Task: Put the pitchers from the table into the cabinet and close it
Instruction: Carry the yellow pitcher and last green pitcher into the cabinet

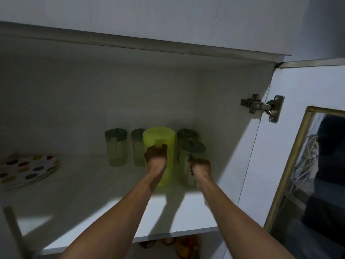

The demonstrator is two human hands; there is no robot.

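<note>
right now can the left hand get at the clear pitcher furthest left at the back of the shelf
Probably not yet: the left hand grips the yellow pitcher, though the shelf towards the far-left clear pitcher is bare.

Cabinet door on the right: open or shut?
Open: the cabinet door swings outward, exposing its hinge and the shelf.

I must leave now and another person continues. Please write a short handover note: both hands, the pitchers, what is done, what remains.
Left hand: gripping the yellow-green pitcher on the cabinet shelf.
Right hand: closed on the clear pitcher with a dark lid, beside the yellow-green one on its right.
Already at the back of the shelf: three more lidded clear pitchers.
Done: at least five pitchers are in the cabinet.
Left: release both, check the table (out of view) for more, close the open cabinet door.
</note>
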